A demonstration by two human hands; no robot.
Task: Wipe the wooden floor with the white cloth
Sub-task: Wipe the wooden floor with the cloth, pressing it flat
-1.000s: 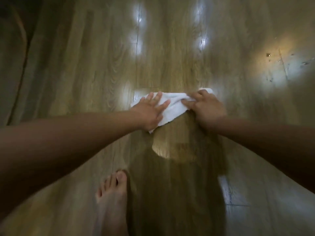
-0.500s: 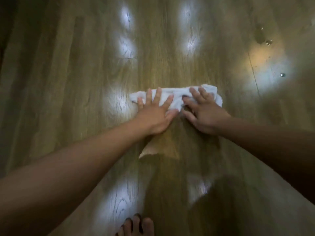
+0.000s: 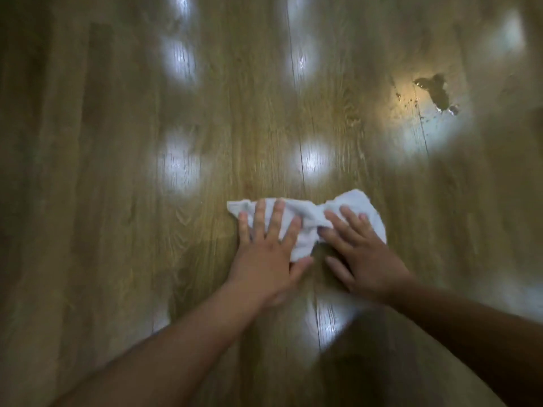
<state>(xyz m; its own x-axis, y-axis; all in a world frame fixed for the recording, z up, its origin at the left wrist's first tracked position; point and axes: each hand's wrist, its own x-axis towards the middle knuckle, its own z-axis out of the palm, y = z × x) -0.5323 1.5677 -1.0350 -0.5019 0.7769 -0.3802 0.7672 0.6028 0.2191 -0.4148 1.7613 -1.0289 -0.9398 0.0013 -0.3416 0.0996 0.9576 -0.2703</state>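
Left hand [image 3: 264, 254] lay flat, palm down, fingers straight and spread, pressing on the left half of the white cloth [image 3: 305, 218]. Its thumb angled out to the right, at the cloth's near edge. Right hand [image 3: 361, 257] was the same: flat, fingers splayed, pressing the right half, thumb off the cloth on bare wood. Neither hand pinched or curled round anything. Both forearms were bare and reached in from the bottom corners, converging on the cloth. The hands sat close side by side, thumbs near each other but apart.

The cloth lay on the wooden floor [image 3: 117, 201] about mid-frame, straddling a plank seam. It was stretched sideways, bunched and creased in the middle between the hands, and wider at both ends, roughly a bow-tie outline. The left corner poked out past the left fingertips, and the right end fanned out beyond the right fingers. It was soft and wrinkled, with a towel-like surface.

The floor was long brown planks running away from the camera, with visible grain and a glossy finish. Several blurry white light reflections [image 3: 177, 168] sat on it. A small puddle [image 3: 437, 92] with scattered droplets lay at upper right, well apart from the cloth. A dark shadow covered the bottom centre. Frame edges were blurred.
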